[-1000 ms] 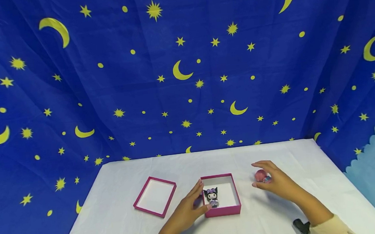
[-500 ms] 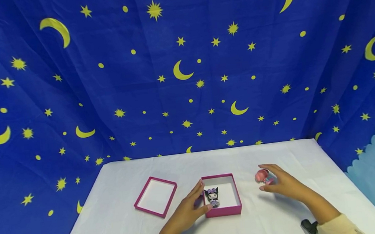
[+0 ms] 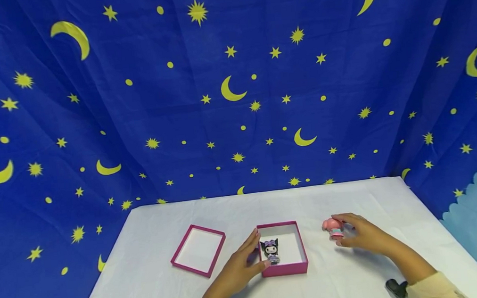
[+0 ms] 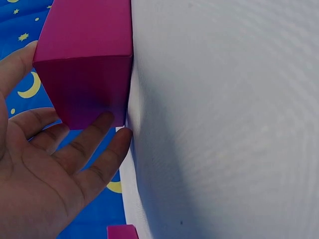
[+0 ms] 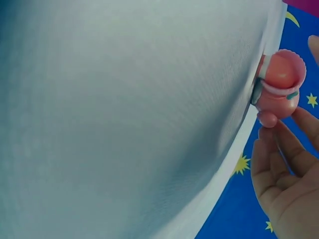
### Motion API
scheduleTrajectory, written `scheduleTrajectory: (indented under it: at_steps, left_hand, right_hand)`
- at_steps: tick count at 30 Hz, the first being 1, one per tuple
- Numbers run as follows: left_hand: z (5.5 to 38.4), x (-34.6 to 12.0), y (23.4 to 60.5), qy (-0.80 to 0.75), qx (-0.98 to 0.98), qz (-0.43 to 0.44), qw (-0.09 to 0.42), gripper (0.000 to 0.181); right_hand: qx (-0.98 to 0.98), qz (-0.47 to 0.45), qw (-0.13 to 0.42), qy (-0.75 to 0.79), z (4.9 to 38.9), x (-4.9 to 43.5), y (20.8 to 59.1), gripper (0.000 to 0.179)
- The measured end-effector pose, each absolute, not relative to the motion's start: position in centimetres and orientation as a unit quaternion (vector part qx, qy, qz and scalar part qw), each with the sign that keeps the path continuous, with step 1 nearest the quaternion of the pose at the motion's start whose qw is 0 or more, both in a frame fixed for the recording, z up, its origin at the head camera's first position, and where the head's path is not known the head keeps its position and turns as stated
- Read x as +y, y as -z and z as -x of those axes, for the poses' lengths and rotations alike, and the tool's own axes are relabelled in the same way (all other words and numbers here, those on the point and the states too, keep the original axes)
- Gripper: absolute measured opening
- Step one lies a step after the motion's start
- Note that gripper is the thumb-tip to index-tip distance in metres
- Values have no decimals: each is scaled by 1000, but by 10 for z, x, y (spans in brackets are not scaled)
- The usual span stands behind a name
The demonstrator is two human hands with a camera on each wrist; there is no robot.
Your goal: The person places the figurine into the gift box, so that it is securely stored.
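In the head view my left hand point(image 3: 239, 267) holds the left side of a magenta box point(image 3: 285, 270), thumb near its front corner and fingers toward the back. The left wrist view shows the fingertips against the box's side wall point(image 4: 92, 92). A small black, white and purple figurine point(image 3: 270, 251) stands upright inside the box at the left. On the table to the right, a pink and teal figurine point(image 3: 334, 228) stands upright. My right hand point(image 3: 365, 235) is around its right side. In the right wrist view the fingertips touch the pink figurine point(image 5: 280, 82), while the thumb stays apart.
The box's lid point(image 3: 198, 250) lies inside-up on the white-covered table point(image 3: 157, 288), left of the box. A blue cloth point(image 3: 189, 77) with yellow moons and stars hangs behind and at the sides. A black device point(image 3: 397, 289) sits at my right wrist.
The pink figurine has gone from tilted to upright, turning under my right hand. That hand has shifted slightly right and toward me. My left hand and the box stay put.
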State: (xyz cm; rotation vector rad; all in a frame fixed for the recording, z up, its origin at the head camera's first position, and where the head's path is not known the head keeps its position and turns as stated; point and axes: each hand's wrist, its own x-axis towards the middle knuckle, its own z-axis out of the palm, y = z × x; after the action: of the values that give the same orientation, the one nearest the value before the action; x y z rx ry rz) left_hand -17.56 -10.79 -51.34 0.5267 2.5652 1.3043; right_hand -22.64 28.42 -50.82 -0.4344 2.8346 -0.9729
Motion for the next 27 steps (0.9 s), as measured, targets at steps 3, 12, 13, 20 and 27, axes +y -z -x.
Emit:
scheduleTrajectory:
  at_steps: [3,12,13,20,27]
  left_hand:
    - [176,-108,513,-443,872,-180,107,83]
    - [175,-108,512,-449,868,-190,97,81]
    - [175,-108,512,-449,867,-191,96,81]
    - [174,-107,513,-449,869,-185,99,81]
    - [174,-107,513,-448,869,-187,97,81]
  right_hand:
    - [936,148,45,315,228,284,510,79]
    - [941,121,60,311,234,282,512,71]
    - [942,118,60,308,234,282,512,68]
    - [947,107,48,298,232,281,514,65]
    - [936,133,-2,326,226,282,510,60]
